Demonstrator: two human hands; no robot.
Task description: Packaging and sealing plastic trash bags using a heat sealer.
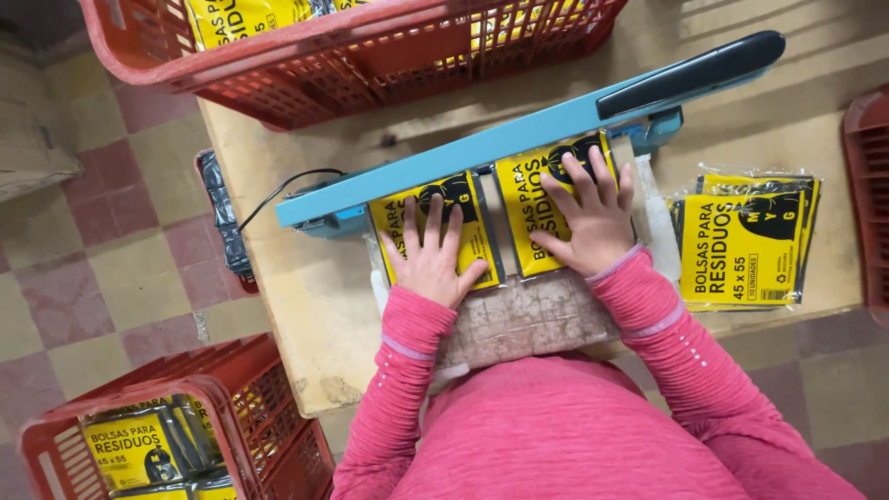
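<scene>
My left hand (pixel 431 259) lies flat, fingers spread, on a yellow and black packet of bags (pixel 472 227). My right hand (pixel 590 218) presses flat on a second yellow packet (pixel 523 208) beside it. The top ends of both packets sit under the raised blue arm of a heat sealer (pixel 482 148), whose black handle (pixel 690 72) points up to the right. Pink sleeves cover both arms. The packets rest on a worn grey block (pixel 528 319) at the table's near edge.
A stack of the same yellow packets (pixel 741 245) lies on the table (pixel 278 306) to the right. Red crates hold more packets at the top (pixel 370 56) and the bottom left (pixel 176 435). Another red crate edge (pixel 866 185) shows at far right. A black cable (pixel 278 190) runs off the sealer's left end.
</scene>
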